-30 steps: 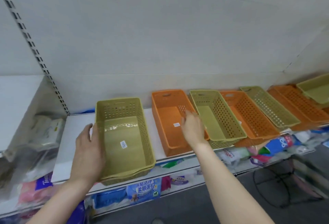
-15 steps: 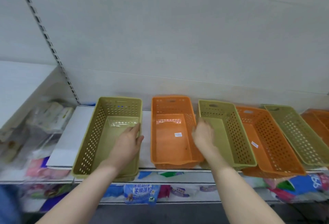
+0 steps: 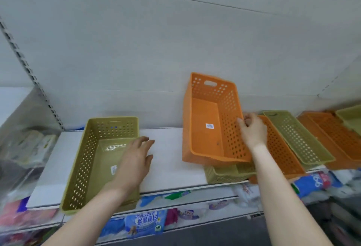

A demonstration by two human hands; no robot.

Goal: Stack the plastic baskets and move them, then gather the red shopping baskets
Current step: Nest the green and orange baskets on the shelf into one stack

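An orange perforated basket (image 3: 207, 120) is lifted and tilted above the white shelf (image 3: 168, 163), its right rim gripped by my right hand (image 3: 252, 130). Beneath it a green basket (image 3: 224, 174) lies on the shelf, mostly hidden. At the left stands a green basket stack (image 3: 93, 159); my left hand (image 3: 136, 159) hovers over its right rim with fingers spread, holding nothing. To the right, more baskets overlap in a row: an orange one (image 3: 279, 148), a green one (image 3: 297, 136) and further orange baskets (image 3: 332, 138).
A grey back panel rises behind the shelf, with a slotted upright (image 3: 29, 73) at the left. Packaged goods (image 3: 142, 224) fill the lower shelf. Wrapped packs (image 3: 29, 146) sit on the neighbouring shelf at the left. Another green basket (image 3: 349, 116) shows at the far right.
My right hand has lifted the orange basket off the shelf and tilted it up over the green basket. My left hand has come off the left green stack and opened.
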